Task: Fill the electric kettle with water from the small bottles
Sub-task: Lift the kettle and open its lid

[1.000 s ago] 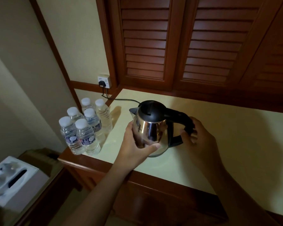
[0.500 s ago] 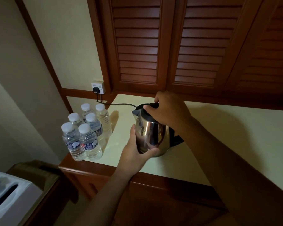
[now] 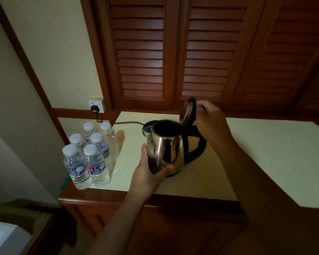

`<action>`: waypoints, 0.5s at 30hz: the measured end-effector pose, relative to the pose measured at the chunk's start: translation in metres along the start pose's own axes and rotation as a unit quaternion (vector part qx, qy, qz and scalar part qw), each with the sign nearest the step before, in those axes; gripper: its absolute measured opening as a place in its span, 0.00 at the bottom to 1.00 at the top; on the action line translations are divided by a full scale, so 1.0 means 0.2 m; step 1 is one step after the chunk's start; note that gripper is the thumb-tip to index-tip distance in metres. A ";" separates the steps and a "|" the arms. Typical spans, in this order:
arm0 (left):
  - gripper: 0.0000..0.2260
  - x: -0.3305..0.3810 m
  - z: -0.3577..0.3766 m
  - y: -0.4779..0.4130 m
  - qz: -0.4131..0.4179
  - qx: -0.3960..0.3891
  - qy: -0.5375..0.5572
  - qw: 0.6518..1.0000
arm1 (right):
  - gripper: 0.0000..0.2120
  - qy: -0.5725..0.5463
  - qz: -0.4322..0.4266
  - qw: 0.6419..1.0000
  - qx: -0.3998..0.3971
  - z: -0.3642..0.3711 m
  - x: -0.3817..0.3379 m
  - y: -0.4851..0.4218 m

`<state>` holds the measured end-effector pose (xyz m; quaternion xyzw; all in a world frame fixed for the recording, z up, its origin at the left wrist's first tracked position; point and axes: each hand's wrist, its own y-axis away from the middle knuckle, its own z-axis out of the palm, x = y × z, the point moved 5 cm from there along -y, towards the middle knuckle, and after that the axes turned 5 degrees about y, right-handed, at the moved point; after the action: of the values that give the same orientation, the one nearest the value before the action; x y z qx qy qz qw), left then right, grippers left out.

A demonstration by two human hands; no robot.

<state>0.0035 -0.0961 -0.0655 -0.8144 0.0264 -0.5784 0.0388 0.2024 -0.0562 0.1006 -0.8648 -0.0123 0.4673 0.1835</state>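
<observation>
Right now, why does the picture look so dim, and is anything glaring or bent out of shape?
Head view: dim and warm, foreground nearly black; head view: bright streaks reflect off the steel kettle; head view: the wide lens slants the uprights of the louvred doors.

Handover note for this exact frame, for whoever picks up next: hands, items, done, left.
Left hand grips the kettle low on its body; the kettle stands on the counter.
Right hand is at the raised lid; whether it pinches it is unclear.
Six small bottles stand capped, left of the kettle.
Done: lid open.
Left: uncap the bottles and pour them into the kettle.
</observation>
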 end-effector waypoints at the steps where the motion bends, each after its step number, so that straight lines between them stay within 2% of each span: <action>1: 0.52 0.00 0.00 0.00 0.000 0.000 -0.001 1.000 | 0.12 -0.014 0.006 1.000 0.002 -0.01 0.02 0.02; 5: 0.54 0.00 0.00 0.01 -0.006 -0.001 -0.009 1.000 | 0.14 -0.025 0.037 0.998 0.035 -0.05 0.15 0.11; 7: 0.51 0.01 0.00 0.01 -0.002 0.001 -0.008 1.000 | 0.15 -0.023 0.027 0.997 0.074 -0.04 0.20 0.21; 8: 0.47 0.00 0.00 0.02 0.005 0.007 -0.010 1.000 | 0.15 -0.017 0.001 0.995 0.103 -0.03 0.22 0.28; 10: 0.29 0.00 -0.02 0.04 0.028 0.040 -0.014 0.999 | 0.14 0.006 -0.055 0.987 0.149 0.02 0.24 0.43; 12: 0.21 0.00 -0.04 0.05 0.041 0.068 0.005 0.997 | 0.13 0.017 -0.048 0.989 0.136 0.12 0.31 0.53; 15: 0.23 -0.02 -0.05 0.03 0.046 0.072 0.020 0.996 | 0.14 0.025 -0.018 0.999 0.042 0.29 0.39 0.61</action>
<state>-0.0065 -0.1020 -0.0659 -0.7955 0.0229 -0.5927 0.1235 0.1815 -0.1369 -0.0302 -0.8671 -0.0039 0.4427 0.2284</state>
